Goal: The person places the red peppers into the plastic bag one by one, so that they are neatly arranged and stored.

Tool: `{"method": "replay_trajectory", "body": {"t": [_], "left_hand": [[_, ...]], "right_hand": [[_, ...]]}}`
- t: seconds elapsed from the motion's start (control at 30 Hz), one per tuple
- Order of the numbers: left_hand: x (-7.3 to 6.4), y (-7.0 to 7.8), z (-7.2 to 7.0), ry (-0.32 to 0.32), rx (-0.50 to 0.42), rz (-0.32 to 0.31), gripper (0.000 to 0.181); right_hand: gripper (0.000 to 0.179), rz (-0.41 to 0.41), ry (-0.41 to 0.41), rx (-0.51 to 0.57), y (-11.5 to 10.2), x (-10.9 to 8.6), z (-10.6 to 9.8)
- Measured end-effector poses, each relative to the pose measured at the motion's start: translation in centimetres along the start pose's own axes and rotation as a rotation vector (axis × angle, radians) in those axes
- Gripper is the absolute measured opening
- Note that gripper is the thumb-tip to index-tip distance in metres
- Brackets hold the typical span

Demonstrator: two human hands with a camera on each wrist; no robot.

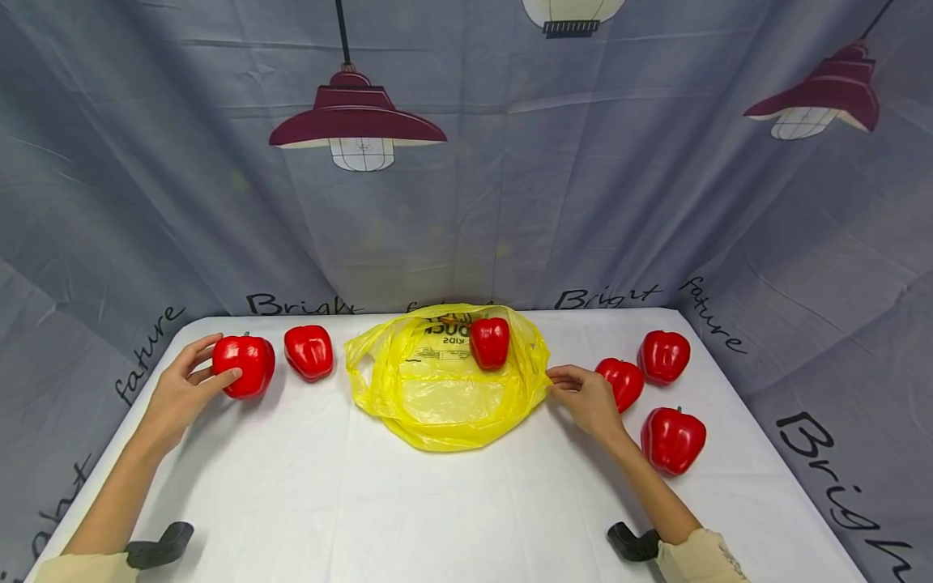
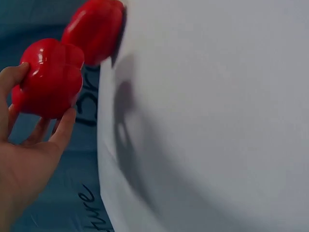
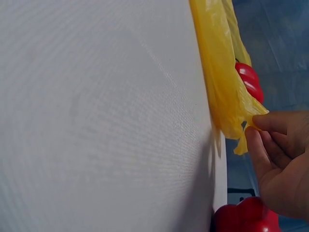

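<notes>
left fingers (image 2: 63, 130), red pepper (image 2: 50, 79) held between

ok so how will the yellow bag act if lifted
The bag is probably floppy: its film is wrinkled. It looks light, as print shows through it in reverse. Lifted only by the edge that the right hand pinches, it would likely tilt and shift the pepper inside.
</notes>
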State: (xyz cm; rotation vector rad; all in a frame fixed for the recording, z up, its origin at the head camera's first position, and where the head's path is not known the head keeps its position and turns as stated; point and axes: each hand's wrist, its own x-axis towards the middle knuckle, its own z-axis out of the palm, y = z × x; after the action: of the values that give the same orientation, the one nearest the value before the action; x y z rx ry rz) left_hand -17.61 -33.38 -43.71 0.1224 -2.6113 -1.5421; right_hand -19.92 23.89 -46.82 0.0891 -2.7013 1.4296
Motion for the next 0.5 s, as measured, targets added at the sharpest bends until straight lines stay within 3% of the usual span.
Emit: {"method": "replay_trajectory", "body": {"t": [0.27, 0.5], "left_hand": [[0.2, 3.6, 2.1, -0.001, -0.1, 0.113, 0.068], [0.7, 6.5, 5.0, -0.025, -0.223, 0.111, 0.068]], "right_hand": [[0.023, -0.018, 0.013, -0.018, 0.0, 0.0, 0.1], [0.023, -0.019, 0.014, -0.021, 0.0, -0.1, 0.1]]}}
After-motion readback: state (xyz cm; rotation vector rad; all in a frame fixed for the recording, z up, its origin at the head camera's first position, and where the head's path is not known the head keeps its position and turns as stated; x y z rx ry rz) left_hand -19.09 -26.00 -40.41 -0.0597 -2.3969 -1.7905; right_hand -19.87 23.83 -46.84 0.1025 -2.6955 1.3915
